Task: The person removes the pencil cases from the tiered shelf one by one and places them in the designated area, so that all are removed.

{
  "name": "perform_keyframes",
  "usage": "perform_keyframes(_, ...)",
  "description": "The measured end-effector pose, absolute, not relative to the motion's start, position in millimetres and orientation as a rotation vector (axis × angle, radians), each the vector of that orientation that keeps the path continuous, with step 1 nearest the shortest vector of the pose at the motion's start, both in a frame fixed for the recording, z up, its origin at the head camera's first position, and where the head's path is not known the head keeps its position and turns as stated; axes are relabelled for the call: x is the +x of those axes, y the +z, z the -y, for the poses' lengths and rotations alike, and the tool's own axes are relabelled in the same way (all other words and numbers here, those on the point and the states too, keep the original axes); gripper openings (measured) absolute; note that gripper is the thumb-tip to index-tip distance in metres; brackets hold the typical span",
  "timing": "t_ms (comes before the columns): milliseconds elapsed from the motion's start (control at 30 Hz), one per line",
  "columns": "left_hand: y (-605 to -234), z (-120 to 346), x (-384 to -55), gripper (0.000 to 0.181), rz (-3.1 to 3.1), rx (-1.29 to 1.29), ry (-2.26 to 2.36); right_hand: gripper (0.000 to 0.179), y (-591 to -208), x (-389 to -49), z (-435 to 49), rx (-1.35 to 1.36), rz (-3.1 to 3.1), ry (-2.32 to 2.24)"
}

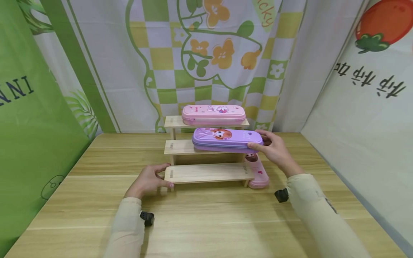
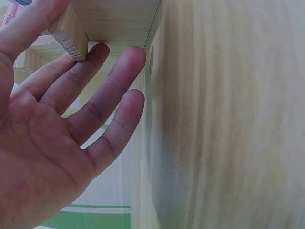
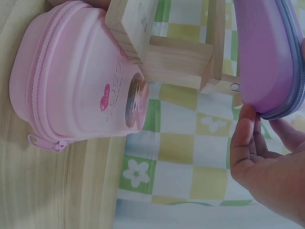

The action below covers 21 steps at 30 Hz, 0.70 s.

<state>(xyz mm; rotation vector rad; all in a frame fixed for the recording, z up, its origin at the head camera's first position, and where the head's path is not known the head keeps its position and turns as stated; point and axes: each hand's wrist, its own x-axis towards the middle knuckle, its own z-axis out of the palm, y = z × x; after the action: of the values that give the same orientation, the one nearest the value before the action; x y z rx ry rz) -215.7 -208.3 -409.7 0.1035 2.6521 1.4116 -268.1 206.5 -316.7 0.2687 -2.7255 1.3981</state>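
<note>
My right hand (image 1: 274,147) pinches the right end of a purple zip pencil case (image 1: 226,139) with a cartoon girl on its lid. The case lies level at the middle step of a small three-tier wooden shelf (image 1: 209,173), overlapping that step in the head view. My left hand (image 1: 150,181) grips the left end of the bottom step, thumb at its front edge and forefinger at the back. In the left wrist view the other fingers (image 2: 128,71) of that hand stretch out beside the board. On the top step rests a pink pencil case (image 1: 213,114) with a rabbit print.
Another pink pencil case (image 1: 259,175) lies on the wooden table (image 1: 206,222) against the shelf's right side, its zip pull (image 3: 47,143) showing in the right wrist view. Behind the table hangs a green-and-yellow checked curtain (image 1: 161,59). Printed cloths close off both sides.
</note>
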Motion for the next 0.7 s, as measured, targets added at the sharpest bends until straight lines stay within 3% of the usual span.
perform_keyframes(700,-408.1,208.2,-214.8,0.081,-2.660,0.110,1.391,0.072,-318.5,-265.3,-226.6,0.245,2.708,1.397)
